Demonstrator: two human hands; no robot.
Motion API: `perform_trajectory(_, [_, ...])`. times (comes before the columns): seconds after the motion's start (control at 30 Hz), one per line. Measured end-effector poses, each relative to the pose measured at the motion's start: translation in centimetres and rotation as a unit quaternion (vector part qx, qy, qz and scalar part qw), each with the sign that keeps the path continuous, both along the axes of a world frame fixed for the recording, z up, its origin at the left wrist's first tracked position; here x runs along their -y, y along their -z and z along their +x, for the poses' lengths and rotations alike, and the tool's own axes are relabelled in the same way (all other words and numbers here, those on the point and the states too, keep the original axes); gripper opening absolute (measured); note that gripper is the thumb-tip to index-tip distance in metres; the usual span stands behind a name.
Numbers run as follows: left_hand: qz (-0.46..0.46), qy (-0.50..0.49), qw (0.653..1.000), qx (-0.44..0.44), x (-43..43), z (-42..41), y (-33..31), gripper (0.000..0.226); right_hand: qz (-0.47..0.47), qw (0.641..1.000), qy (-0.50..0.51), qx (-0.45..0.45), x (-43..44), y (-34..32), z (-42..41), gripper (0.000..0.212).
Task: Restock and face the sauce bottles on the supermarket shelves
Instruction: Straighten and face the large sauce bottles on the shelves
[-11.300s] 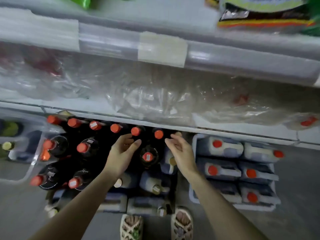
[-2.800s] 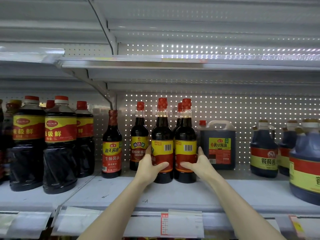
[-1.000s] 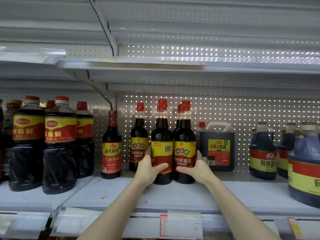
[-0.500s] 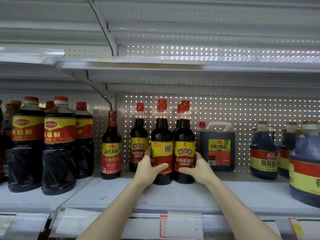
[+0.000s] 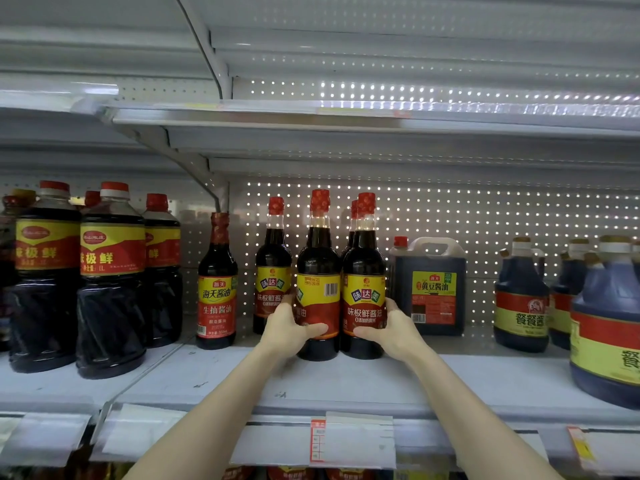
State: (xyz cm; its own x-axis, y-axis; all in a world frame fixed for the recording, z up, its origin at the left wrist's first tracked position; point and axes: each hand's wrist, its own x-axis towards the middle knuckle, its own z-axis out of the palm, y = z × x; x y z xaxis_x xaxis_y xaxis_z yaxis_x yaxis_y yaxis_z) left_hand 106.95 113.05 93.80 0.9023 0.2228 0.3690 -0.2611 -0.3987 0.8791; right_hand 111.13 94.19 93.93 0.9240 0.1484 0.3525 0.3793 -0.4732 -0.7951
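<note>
Two tall dark soy sauce bottles with red caps stand side by side on the grey shelf (image 5: 346,379). My left hand (image 5: 289,329) grips the left bottle (image 5: 318,268), whose barcode side faces me. My right hand (image 5: 393,329) grips the right bottle (image 5: 363,258), whose front label with its blue-green logo faces me. Behind them stand two more bottles of the same kind, one at the left (image 5: 273,265) and one mostly hidden (image 5: 353,216).
A slimmer red-label bottle (image 5: 216,289) stands left of the group, and several big bottles (image 5: 110,282) fill the left bay. A square jug (image 5: 429,289) and round blue jugs (image 5: 519,299) stand to the right. Price tags (image 5: 356,441) hang on the shelf edge.
The view rose from the floor crates to this shelf. Over the last seconds the right bottle turned from barcode to front label; the left bottle has started turning, a label edge showing at its left.
</note>
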Motion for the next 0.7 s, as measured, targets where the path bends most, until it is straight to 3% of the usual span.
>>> perform_trajectory(0.13, [0.053,-0.06,0.997,0.001,0.05,0.09,0.2,0.075,0.008,1.0,-0.005,-0.001,0.06,-0.04,-0.09,0.076])
perform_trajectory(0.3, [-0.037,0.044,0.998,-0.033,-0.22,-0.01,-0.23,0.063,0.007,1.0,-0.003,-0.002,0.11,-0.1,-0.2,0.075])
perform_trajectory(0.57, [0.07,-0.055,0.996,-0.013,-0.1,0.56,0.51,0.077,0.0,1.0,0.004,0.002,0.06,-0.06,-0.3,0.073])
perform_trajectory(0.7, [0.007,0.013,0.999,-0.041,0.02,0.34,0.21,0.074,0.003,1.0,0.001,0.001,0.01,-0.15,-0.53,0.074])
